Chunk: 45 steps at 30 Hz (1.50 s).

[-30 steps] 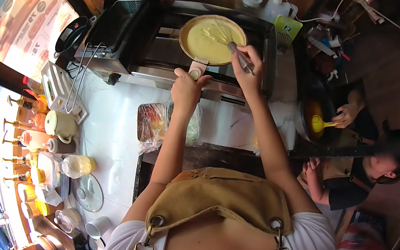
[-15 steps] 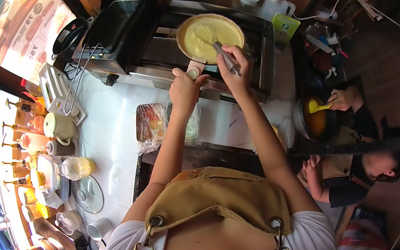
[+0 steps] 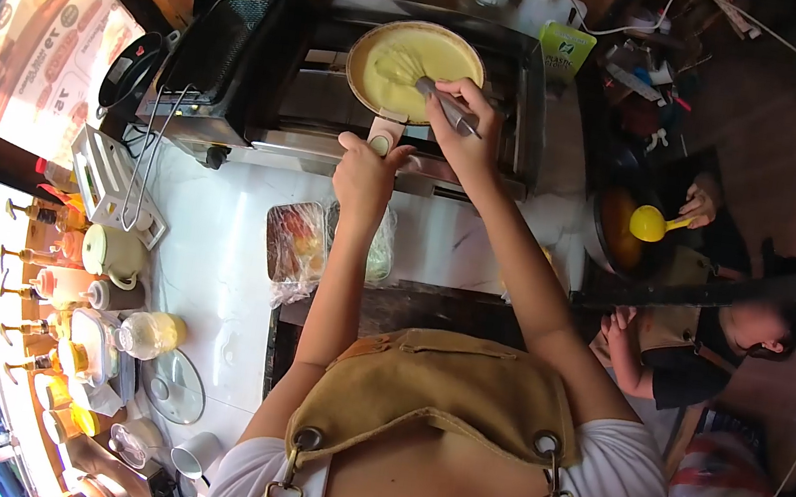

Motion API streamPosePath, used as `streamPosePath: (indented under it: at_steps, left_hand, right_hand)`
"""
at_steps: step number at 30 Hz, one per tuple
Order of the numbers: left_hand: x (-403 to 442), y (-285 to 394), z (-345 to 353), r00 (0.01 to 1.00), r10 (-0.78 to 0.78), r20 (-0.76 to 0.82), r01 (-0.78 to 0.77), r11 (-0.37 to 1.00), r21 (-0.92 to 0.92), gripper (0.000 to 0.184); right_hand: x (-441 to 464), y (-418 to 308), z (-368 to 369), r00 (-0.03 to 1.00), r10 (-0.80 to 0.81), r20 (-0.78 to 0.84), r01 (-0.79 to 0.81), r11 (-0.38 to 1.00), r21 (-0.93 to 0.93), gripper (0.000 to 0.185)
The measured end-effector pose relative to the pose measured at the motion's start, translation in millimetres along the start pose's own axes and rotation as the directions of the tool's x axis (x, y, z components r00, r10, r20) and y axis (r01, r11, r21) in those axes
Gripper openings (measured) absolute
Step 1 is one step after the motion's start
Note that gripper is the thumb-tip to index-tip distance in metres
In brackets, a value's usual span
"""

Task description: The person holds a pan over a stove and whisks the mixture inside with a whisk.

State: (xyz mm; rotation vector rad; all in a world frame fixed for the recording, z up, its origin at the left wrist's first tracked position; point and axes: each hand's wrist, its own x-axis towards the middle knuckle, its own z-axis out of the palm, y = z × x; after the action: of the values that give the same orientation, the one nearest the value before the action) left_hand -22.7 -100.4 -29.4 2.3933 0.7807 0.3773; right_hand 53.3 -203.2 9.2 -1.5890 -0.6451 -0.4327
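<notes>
A frying pan (image 3: 353,70) with a pale yellow, creamy mixture (image 3: 434,47) in it stands on the stove (image 3: 304,126). My left hand (image 3: 365,172) is closed around the pan's light-coloured handle (image 3: 386,134), close to the stove's front edge. In my right hand (image 3: 463,136) is a whisk (image 3: 451,110), gripped by its grey handle. The whisk's wires dip into the mixture near the middle of the pan.
Left of the stove sits a black grill (image 3: 224,45). Plastic-wrapped food trays (image 3: 298,240) lie below my left hand. Sauce bottles (image 3: 61,285) line the left side. At right, a co-worker's hand (image 3: 701,203) holds a yellow ladle (image 3: 650,223) over a dark pan (image 3: 601,237).
The whisk has shifted slightly to the left inside the pan, with my right hand still on it. The co-worker's yellow ladle has risen and turned above the dark pan.
</notes>
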Motion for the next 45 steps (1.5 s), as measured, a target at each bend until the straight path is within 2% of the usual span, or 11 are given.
streamPosePath:
  at_steps: [6,10,12,14,16,22,25,32,37,43,45]
  left_hand:
    - [-0.5,1.3,-3.5,1.000,-0.012,0.025,0.012,1.000,-0.024,0.068]
    - [-2.1,3.6,-3.7,1.000,-0.012,0.019,0.012,1.000,-0.017,0.067]
    - [-2.6,2.7,-2.4,1.000,-0.002,0.018,0.002,1.000,-0.014,0.066]
    - [-2.6,3.0,-3.8,1.000,0.002,0.012,-0.002,1.000,-0.022,0.067]
    - [-1.2,2.7,-4.7,1.000,-0.009,0.016,0.010,1.000,-0.021,0.067]
    - [-0.4,-0.4,-2.7,1.000,-0.008,0.018,0.009,0.999,-0.050,0.068]
    - [-0.4,-0.8,-0.7,1.000,-0.002,0.013,0.002,0.999,-0.050,0.068]
    - [-1.7,1.6,-4.7,1.000,-0.016,0.021,0.016,0.999,-0.033,0.069]
    - [-1.1,-1.7,-3.0,1.000,-0.004,0.010,0.005,0.999,-0.051,0.068]
    - [-1.1,1.8,-2.6,1.000,-0.003,0.017,0.003,1.000,-0.023,0.068]
    - [-1.6,1.1,-1.8,1.000,0.004,0.013,-0.004,1.000,-0.012,0.068]
  right_hand:
    - [6.7,7.1,-12.0,0.993,0.028,-0.117,-0.035,0.998,-0.057,0.011]
    - [-3.5,-25.2,-17.7,0.967,0.255,-0.013,-0.256,0.967,-0.015,0.010]
    - [-5.5,-19.5,-10.2,0.979,0.202,0.023,-0.203,0.976,0.079,0.010]
    - [-2.8,-10.3,-5.1,0.984,0.180,0.011,-0.180,0.983,0.025,0.011]
    - [1.3,11.7,0.6,0.997,0.017,-0.079,-0.015,1.000,0.018,0.011]
    - [-0.7,6.0,-17.6,0.992,-0.018,-0.125,0.008,0.996,-0.084,0.011]
    - [-14.1,-32.4,-18.9,0.987,0.156,-0.051,-0.159,0.985,-0.070,0.010]
    - [-4.9,3.4,8.3,0.999,0.020,0.033,-0.021,1.000,0.023,0.012]
    - [5.4,28.1,-3.8,0.993,-0.043,-0.107,0.026,0.988,-0.153,0.014]
    - [-16.8,-20.3,-25.7,0.992,0.025,-0.127,-0.045,0.987,-0.156,0.010]
    - [-25.7,-14.5,-18.1,0.995,-0.064,-0.078,0.054,0.990,-0.128,0.012]
